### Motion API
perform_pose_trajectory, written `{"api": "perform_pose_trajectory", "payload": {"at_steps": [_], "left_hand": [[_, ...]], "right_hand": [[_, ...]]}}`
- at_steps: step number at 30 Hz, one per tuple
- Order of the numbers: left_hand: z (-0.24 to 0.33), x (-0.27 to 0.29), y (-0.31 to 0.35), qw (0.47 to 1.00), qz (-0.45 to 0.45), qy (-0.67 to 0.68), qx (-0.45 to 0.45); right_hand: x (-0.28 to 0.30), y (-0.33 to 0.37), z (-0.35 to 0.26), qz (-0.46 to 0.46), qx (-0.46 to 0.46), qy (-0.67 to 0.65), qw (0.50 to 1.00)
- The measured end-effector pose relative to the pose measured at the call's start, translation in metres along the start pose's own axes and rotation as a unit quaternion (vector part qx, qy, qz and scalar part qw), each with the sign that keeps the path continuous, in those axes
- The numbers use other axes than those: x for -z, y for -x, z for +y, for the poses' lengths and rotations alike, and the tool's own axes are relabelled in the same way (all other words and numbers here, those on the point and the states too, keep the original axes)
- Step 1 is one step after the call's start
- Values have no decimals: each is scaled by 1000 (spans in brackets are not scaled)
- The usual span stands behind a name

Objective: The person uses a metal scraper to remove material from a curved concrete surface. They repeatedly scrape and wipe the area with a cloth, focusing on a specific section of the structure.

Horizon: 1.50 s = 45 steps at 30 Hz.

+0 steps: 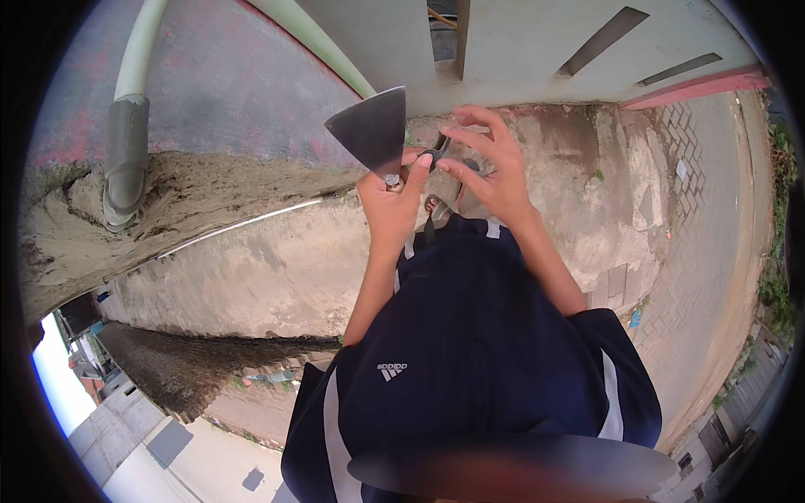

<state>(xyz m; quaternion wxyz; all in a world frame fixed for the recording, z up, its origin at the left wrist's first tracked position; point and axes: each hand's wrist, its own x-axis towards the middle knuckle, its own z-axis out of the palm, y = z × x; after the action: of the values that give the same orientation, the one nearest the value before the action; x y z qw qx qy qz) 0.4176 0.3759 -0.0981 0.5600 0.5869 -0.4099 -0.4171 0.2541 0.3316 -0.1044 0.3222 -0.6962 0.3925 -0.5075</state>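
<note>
A scraper with a wide, fan-shaped metal blade (369,130) is gripped in my left hand (390,205), its blade tilted up and away from me. The scraper's handle is mostly hidden inside that hand. My left thumb also presses on a small dark piece (434,158), whose kind I cannot make out. Close on its right, my right hand (496,172) has its thumb and a curved finger at the same dark piece, with the other fingers bent above. Both hands are raised in front of my body.
A grey pipe elbow (126,163) runs down the painted wall at left, above a rough sandy ledge (243,180). Ahead stands a pale wall (520,50) with slots. Worn concrete (251,268) lies below, and a paved lane (696,243) runs along the right.
</note>
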Motion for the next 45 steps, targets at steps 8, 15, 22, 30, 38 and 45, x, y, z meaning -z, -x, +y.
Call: {"api": "perform_pose_trajectory", "payload": {"at_steps": [8,15,22,30,38,45], "left_hand": [[-4,-6,-23,978,-7,-84,-191],[-1,-9,-44,984,3,-54,-170],[14,-10,-84,998,9,55,41],[16,-14,-94,999,19,-6,50],[16,11,-105,992,77,-73,-70],[-3,28,-98,992,1,-20,-121]], "right_hand": [[2,-15,11,29,78,81,993],[10,-54,10,-12,85,127,988],[15,-80,39,-187,-185,-220,939],[5,-96,48,-202,-321,-404,832],[-26,-157,44,-205,-173,-293,918],[0,-268,55,-15,156,-179,971]]}}
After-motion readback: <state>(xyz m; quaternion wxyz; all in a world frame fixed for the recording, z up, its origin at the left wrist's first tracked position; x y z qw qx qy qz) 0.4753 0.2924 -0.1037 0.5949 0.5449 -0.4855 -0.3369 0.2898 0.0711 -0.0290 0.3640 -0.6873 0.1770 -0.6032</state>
